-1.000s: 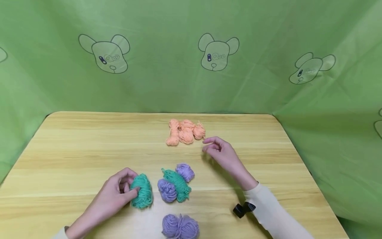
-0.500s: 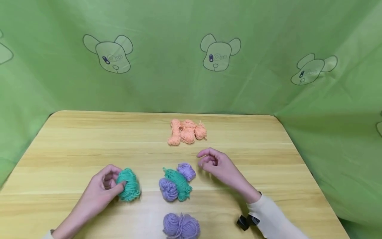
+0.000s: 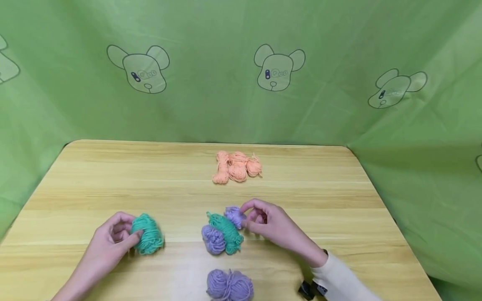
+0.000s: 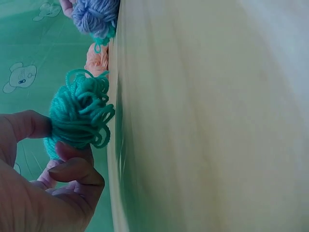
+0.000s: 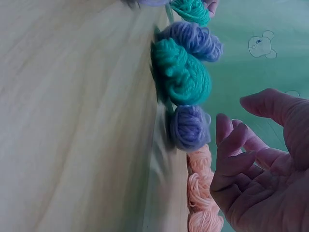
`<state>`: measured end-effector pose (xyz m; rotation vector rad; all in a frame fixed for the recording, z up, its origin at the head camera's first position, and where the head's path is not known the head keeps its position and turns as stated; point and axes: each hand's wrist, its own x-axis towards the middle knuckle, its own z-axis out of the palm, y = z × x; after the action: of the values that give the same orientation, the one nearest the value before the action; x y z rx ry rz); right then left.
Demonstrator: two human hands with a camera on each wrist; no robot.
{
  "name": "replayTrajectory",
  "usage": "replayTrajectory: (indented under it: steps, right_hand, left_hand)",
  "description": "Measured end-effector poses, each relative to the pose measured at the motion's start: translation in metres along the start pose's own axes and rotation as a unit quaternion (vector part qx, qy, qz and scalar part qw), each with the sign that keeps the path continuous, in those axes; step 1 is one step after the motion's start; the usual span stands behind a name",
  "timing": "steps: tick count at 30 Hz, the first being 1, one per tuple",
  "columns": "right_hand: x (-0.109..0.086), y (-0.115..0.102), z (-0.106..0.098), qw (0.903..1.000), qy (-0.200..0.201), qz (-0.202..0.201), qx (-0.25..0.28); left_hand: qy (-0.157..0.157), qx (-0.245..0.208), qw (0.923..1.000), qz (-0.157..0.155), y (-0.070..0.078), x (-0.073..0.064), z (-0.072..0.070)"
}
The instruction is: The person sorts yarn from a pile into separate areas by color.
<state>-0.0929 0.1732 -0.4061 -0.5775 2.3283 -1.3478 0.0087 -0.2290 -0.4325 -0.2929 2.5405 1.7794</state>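
My left hand [image 3: 103, 242] pinches a teal-green ball of yarn [image 3: 147, 235] between thumb and fingers, left of the middle. In the left wrist view, loose loops stick out from one end of that yarn [image 4: 79, 116]. My right hand [image 3: 278, 225] has its thumb and fingers spread apart, with the fingertips right at a small lilac ball of yarn [image 3: 233, 215]; the right wrist view shows a gap to this lilac yarn [image 5: 190, 128]. Against it lies a second teal ball [image 3: 226, 234], and on that one's left side a second lilac ball [image 3: 213, 240].
A larger lilac skein [image 3: 229, 286], tied at its waist, lies near the front edge. Several peach yarn bundles [image 3: 237, 170] sit together toward the back of the wooden table [image 3: 132, 175]. Behind hangs a green curtain [image 3: 211, 104]. A black device [image 3: 306, 289] hangs at the right cuff.
My left hand has carried the teal ball leftward, away from the others. The right hand has come back from beside the peach bundles to the small lilac ball.
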Motion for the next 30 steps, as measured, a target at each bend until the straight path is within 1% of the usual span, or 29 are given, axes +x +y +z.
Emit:
replayTrajectory:
  steps: [5,10,12,18,21,24,27,30]
  right_hand:
    - [-0.003,-0.003,0.004,0.9999,-0.015,-0.003,-0.007]
    - [-0.007,-0.004,0.008,0.9995,-0.02,-0.009,-0.022]
    - [-0.008,-0.004,0.01,0.9992,-0.022,-0.01,-0.033]
    - [-0.01,-0.003,0.016,0.9966,-0.029,-0.012,-0.075]
    - [-0.01,-0.003,0.019,0.9948,-0.029,-0.016,-0.096]
    - [-0.009,-0.002,0.022,0.9936,-0.028,-0.018,-0.108]
    - [-0.008,-0.002,0.024,0.9937,-0.029,-0.015,-0.107]
    - [-0.007,-0.002,0.027,0.9939,-0.03,-0.016,-0.105]
  left_hand:
    - [0.005,-0.008,0.9999,-0.014,-0.002,-0.002,-0.006]
    - [0.016,-0.001,0.9997,-0.016,-0.007,-0.005,-0.014]
    - [0.024,0.011,0.9995,-0.016,-0.01,-0.006,-0.019]
    - [0.044,0.063,0.9964,-0.037,-0.019,-0.009,-0.036]
    - [0.051,0.075,0.9947,-0.047,-0.023,-0.012,-0.044]
    - [0.056,0.073,0.994,-0.058,-0.028,-0.015,-0.051]
    - [0.058,0.069,0.9933,-0.073,-0.032,-0.016,-0.057]
    - [0.064,0.058,0.993,-0.08,-0.034,-0.019,-0.062]
